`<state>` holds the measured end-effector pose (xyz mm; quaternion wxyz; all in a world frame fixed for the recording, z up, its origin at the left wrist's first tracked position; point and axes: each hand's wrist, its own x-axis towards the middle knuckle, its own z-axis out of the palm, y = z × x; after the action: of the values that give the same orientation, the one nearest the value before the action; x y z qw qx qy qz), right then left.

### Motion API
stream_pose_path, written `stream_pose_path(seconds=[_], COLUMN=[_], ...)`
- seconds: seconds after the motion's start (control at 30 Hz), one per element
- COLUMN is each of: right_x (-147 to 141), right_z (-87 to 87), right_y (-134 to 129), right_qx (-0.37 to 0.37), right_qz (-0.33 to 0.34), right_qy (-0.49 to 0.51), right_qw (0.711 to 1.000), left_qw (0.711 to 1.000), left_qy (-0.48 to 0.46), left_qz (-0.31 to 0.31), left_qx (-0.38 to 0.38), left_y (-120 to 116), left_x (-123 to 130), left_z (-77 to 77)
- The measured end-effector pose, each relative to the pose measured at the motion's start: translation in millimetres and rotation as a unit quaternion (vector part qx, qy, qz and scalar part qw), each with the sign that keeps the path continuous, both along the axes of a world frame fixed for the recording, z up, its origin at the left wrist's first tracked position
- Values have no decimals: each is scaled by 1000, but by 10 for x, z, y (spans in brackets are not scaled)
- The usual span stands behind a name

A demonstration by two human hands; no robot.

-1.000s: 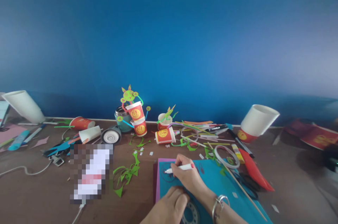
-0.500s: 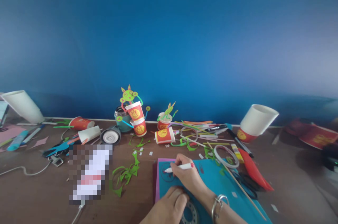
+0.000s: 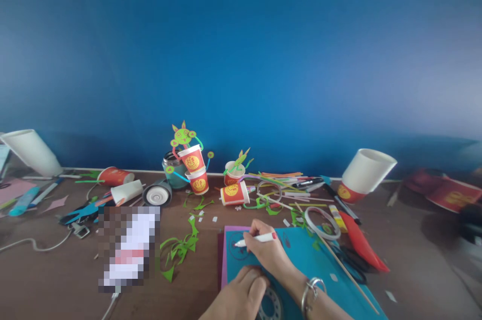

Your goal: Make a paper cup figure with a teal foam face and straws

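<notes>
My right hand (image 3: 265, 249) grips a white marker (image 3: 258, 239) with a red end, its tip on a blue sheet (image 3: 309, 259). Under the tip is a dark circle (image 3: 239, 245) with small marks inside; a second, smaller drawn shape (image 3: 286, 240) lies to its right. My left hand (image 3: 244, 290) rests on the sheet's lower left, fingers together, beside a round disc with holes (image 3: 271, 305). Whether its fingers hold the disc is unclear. Purple paper (image 3: 225, 254) shows at the sheet's left edge.
Stacked red cups (image 3: 198, 182) carry a green paper figure (image 3: 183, 135) at the back. Green scraps (image 3: 181, 247) lie left of the sheet. Scissors (image 3: 352, 262), a wooden stick (image 3: 346, 272), a tape roll (image 3: 322, 223) and red paper (image 3: 363, 242) are at the right.
</notes>
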<state>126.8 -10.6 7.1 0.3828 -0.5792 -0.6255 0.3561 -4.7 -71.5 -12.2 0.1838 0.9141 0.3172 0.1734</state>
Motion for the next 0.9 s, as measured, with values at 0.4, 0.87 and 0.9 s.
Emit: stream_pose_path(seconds=[0.4,0.87,0.9], right_x=[-12,-12,-11], right_z=[42,35,31], right_y=[-21,-10,-9], right_qx=[-8,-16,-16], right_qz=[5,9,9], right_qy=[1,-1,0], right_qw=[1000,1000,1000], left_qw=[1000,1000,1000], left_qy=[0,3,1], left_qz=[-4,-4,-5], left_qx=[3,4,5], left_y=[-1,3,3], left_x=[-6,-2,-2], left_z=[25,10,6])
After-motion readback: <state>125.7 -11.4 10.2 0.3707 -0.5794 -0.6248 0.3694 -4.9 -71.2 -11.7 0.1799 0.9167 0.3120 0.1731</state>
